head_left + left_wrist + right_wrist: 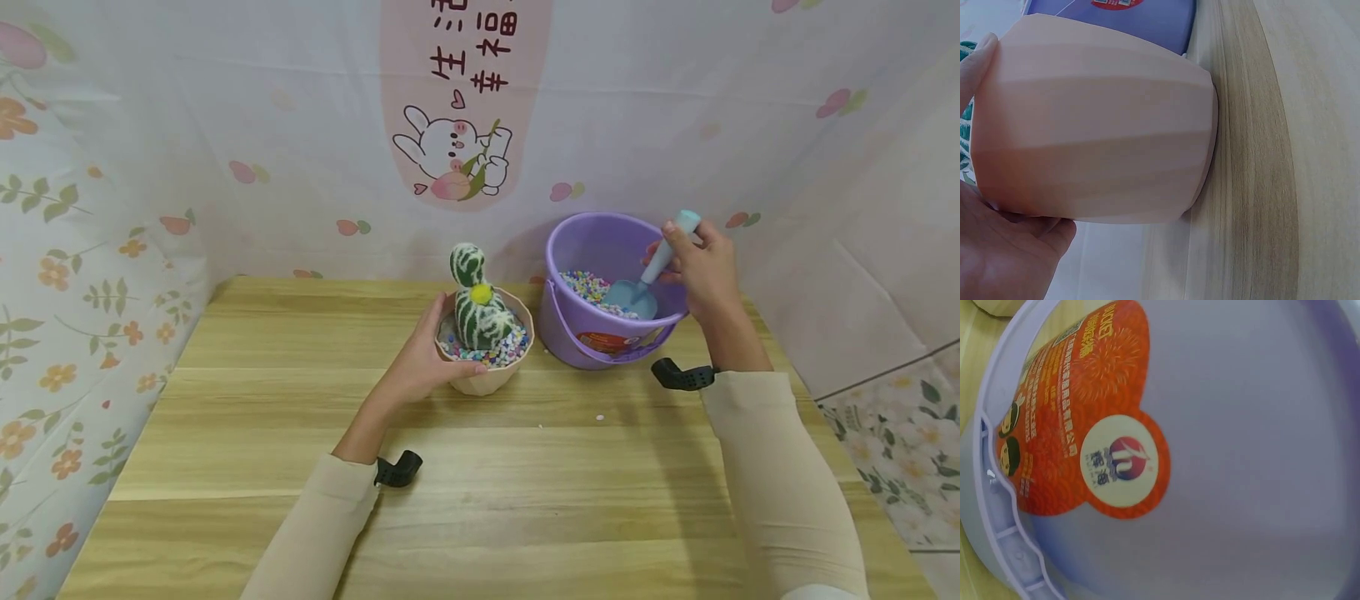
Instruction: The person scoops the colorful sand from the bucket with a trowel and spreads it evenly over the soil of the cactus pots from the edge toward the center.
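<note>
head view: my left hand (420,358) grips the pale peach, faceted round pot (482,383) by its rim, prob. to steady it, just left of the purple round plastic bucket (562,329). r. hand (705,265) grips the pale-blue plastic scoop (662,255), prob. angled for digging in multicoloured pellets (588,286). pot has a fuzzy white-streaked green cactus (478,325) w/ yellow tuft (482,293).

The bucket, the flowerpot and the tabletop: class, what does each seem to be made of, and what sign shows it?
Bucket: probably plastic, smooth, with a ribbed, moulded-looking handle.
Flowerpot: matt, perhaps plastic or ceramic; its plain facets leave it open.
Tabletop: wood or wood-look laminate, low sheen, showing grain lines.
</note>
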A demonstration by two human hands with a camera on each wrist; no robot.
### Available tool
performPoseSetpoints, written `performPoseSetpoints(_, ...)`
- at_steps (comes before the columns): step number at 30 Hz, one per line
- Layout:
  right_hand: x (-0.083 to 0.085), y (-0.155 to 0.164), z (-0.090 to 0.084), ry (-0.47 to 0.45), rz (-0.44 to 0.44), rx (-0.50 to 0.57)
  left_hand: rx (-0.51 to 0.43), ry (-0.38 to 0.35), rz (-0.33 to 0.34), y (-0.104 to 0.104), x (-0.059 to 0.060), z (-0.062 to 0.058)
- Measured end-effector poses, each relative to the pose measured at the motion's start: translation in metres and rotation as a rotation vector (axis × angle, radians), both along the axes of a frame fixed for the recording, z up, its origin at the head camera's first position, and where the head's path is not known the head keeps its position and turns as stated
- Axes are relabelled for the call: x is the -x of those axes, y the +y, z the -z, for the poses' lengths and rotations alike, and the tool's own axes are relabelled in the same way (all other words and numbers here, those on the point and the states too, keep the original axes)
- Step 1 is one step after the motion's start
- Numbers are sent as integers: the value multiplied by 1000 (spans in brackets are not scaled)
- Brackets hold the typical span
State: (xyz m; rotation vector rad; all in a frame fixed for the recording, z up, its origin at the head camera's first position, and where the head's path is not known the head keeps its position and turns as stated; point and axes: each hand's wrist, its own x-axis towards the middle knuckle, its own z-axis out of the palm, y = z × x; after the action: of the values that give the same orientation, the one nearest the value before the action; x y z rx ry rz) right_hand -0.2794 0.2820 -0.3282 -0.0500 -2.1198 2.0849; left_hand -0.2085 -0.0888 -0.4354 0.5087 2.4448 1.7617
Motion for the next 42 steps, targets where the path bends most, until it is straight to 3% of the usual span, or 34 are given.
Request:
performPoseSetpoints(6, 0, 1, 0, -8, -16, 24, -8, 11, 4, 0, 0, 0)
performPoseSetpoints(17, 2, 6, -2, -22, -95, 230, -6, 2, 0, 0, 0, 0)
performPoseSetpoints(36, 3, 12, -7, -102, 33, 370, -1, 18, 8, 1, 1, -1)
performPoseSetpoints(42, 3, 13, -6, -88, 70, 470, 2, 14, 10, 1, 0, -1)
